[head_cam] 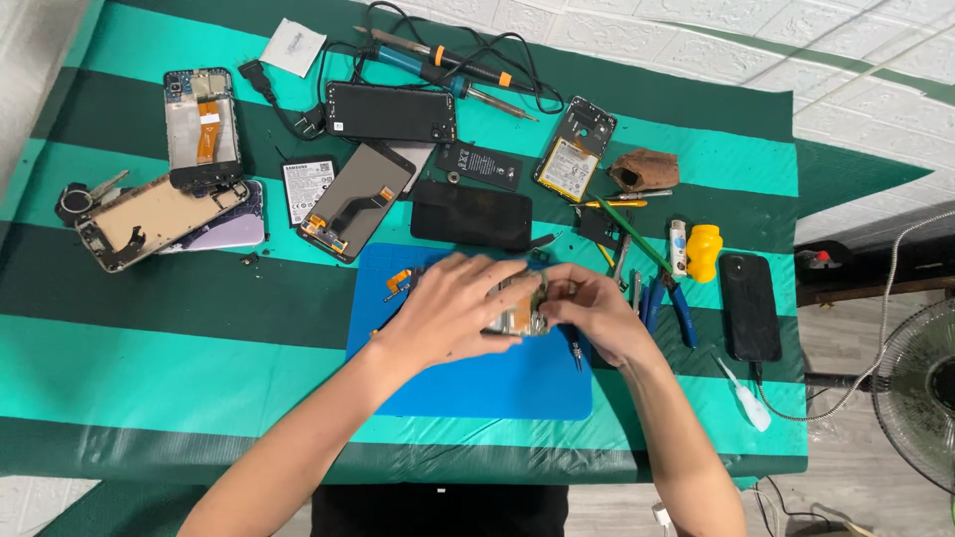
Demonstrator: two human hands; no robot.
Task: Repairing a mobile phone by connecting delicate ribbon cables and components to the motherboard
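Note:
Both my hands meet over a blue work mat [477,383] on a green striped table. My left hand [448,308] lies across an opened phone body [524,316] and grips it from the left. My right hand [597,313] pinches the phone's right end with its fingertips. Most of the phone is hidden under my fingers; only a strip of metal frame and circuit parts shows between the hands. A small orange flex part [398,281] lies on the mat's upper left corner.
Several dismantled phones, screens and batteries lie across the table's far half. A soldering iron [448,62] with cables lies at the back. Screwdrivers, blue pliers [681,313], a yellow bottle [703,252] and a black phone [748,306] sit to the right. A fan [920,393] stands off-table right.

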